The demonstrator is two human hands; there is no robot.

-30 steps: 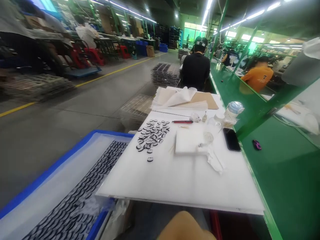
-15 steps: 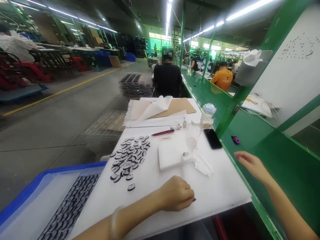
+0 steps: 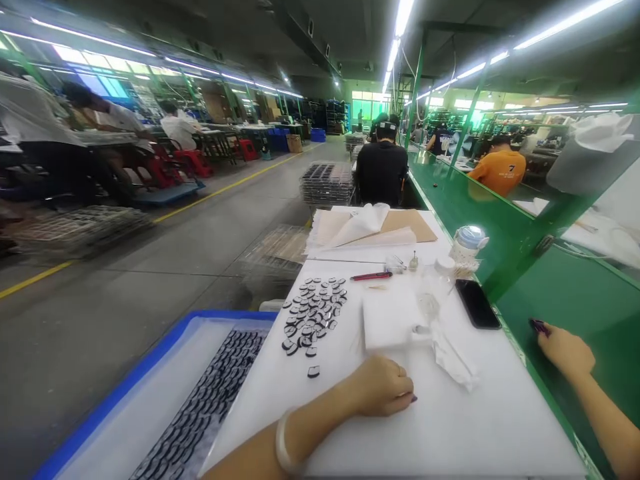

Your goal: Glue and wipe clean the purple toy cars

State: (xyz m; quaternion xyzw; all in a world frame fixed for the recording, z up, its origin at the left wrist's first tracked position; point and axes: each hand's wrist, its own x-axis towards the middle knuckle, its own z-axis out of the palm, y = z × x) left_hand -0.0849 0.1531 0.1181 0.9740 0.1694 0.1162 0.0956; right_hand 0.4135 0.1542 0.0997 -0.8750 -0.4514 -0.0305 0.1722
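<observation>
My left hand [image 3: 383, 387] rests on the white tabletop [image 3: 475, 427], its fingers curled under; whatever may be inside is hidden. My right hand [image 3: 565, 350] is over the green ledge, with thumb and fingers closed on a small purple-and-black object [image 3: 539, 325], mostly covered. Many small, dark-edged pieces with pale faces [image 3: 313, 313] lie heaped left of centre, and a single piece [image 3: 313, 371] sits apart, nearer my left hand. Beyond that hand are a white pad [image 3: 387, 320] and a crumpled white tissue [image 3: 450, 357].
A blue-rimmed tray [image 3: 150, 363] with rows of dark pieces stands at the left. A phone [image 3: 477, 303], a lidded jar [image 3: 469, 241], a red pen [image 3: 371, 276] and paper sheets [image 3: 370, 227] lie further back. A green post [image 3: 540, 247] rises at right; a co-worker [image 3: 383, 167] sits ahead.
My right hand has reached the purple-and-black object on the ledge and closed on it. My left hand stays on the tabletop. The view has turned left.
</observation>
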